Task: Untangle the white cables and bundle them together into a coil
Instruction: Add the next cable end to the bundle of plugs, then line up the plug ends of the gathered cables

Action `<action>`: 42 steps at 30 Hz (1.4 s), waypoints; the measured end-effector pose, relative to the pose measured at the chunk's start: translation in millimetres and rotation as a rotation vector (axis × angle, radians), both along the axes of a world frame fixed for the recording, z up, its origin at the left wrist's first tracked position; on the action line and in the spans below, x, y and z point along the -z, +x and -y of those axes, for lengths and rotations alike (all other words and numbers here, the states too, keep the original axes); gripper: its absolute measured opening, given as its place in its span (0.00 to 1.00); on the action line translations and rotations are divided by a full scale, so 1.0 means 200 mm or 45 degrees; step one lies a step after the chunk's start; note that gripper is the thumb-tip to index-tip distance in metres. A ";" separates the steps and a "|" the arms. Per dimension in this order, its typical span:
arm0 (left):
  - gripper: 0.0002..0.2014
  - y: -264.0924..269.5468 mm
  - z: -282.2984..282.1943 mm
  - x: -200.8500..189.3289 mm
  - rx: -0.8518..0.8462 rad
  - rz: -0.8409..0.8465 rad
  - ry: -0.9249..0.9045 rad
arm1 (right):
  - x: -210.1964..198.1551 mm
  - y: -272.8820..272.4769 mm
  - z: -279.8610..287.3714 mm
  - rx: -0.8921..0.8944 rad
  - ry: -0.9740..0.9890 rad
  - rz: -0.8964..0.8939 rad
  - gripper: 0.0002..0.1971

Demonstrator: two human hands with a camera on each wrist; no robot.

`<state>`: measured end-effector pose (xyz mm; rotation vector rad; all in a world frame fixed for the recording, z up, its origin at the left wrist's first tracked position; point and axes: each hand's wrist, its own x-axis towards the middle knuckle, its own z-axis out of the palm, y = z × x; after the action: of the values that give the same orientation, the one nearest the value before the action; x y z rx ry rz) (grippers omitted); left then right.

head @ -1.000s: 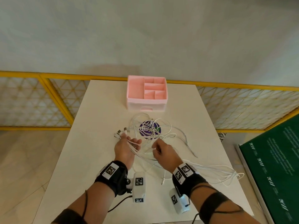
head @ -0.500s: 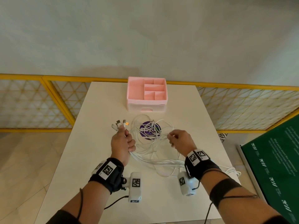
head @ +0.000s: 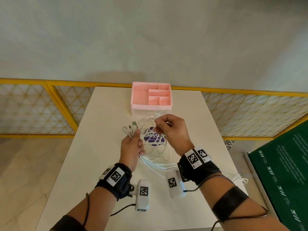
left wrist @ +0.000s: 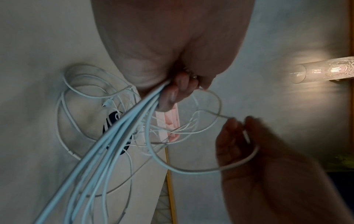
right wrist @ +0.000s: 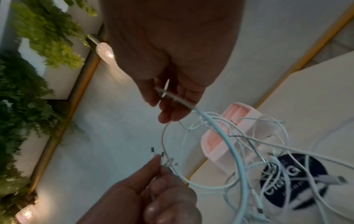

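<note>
Several white cables lie tangled on the white table, trailing to its right edge. My left hand grips a bundle of their ends, and the connectors fan out above the fist. The left wrist view shows those fingers curled round the bundle. My right hand is raised in front of the pink organizer and pinches one cable strand between thumb and fingers. A loop hangs from that pinch toward the left hand.
A pink compartment organizer stands at the table's far middle. A round purple sticker lies under the cables. A yellow-framed mesh fence runs behind the table, and a green board lies on the floor to the right.
My right hand has moved from the near tangle forward and up toward the organizer, drawing a cable strand with it. My left hand has risen slightly, still gripping the ends.
</note>
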<state>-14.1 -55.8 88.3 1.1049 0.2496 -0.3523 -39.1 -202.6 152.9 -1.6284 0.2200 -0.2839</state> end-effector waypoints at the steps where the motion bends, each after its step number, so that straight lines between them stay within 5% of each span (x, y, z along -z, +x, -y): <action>1: 0.11 -0.01 0.00 0.00 -0.018 -0.001 -0.020 | 0.02 -0.01 0.01 0.030 0.041 -0.058 0.03; 9: 0.06 -0.04 0.00 0.01 0.081 0.086 0.097 | 0.14 -0.08 0.01 -0.002 0.032 -0.175 0.08; 14: 0.00 0.00 0.02 0.00 0.006 0.046 0.115 | 0.18 -0.17 -0.02 -0.360 -0.009 -0.220 0.08; 20: 0.11 0.08 -0.01 0.01 -0.107 -0.063 0.061 | 0.25 -0.30 0.04 -1.065 -0.028 -0.604 0.14; 24: 0.04 0.05 0.00 0.02 0.027 -0.044 0.087 | 0.24 -0.30 0.06 -0.856 0.097 -0.638 0.02; 28: 0.02 -0.01 0.02 0.01 0.226 -0.008 0.058 | 0.24 -0.18 0.06 -0.246 0.139 -0.635 0.21; 31: 0.03 -0.05 0.03 -0.01 0.410 0.043 0.023 | 0.26 -0.07 0.07 0.002 0.223 -0.677 0.20; 35: 0.02 -0.08 0.01 -0.02 0.650 0.103 0.091 | 0.25 0.01 0.08 0.022 0.255 -0.599 0.06; 37: 0.04 -0.08 -0.01 0.00 0.665 0.096 0.144 | 0.21 0.02 0.07 0.053 0.304 -0.451 0.11; 42: 0.13 -0.04 -0.02 0.02 0.283 -0.054 0.035 | 0.11 -0.01 0.03 -0.137 0.375 -0.090 0.13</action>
<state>-22.7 -52.0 83.8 1.1561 0.1693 -0.5717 -40.8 -207.9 131.2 -1.3543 0.2167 -0.1055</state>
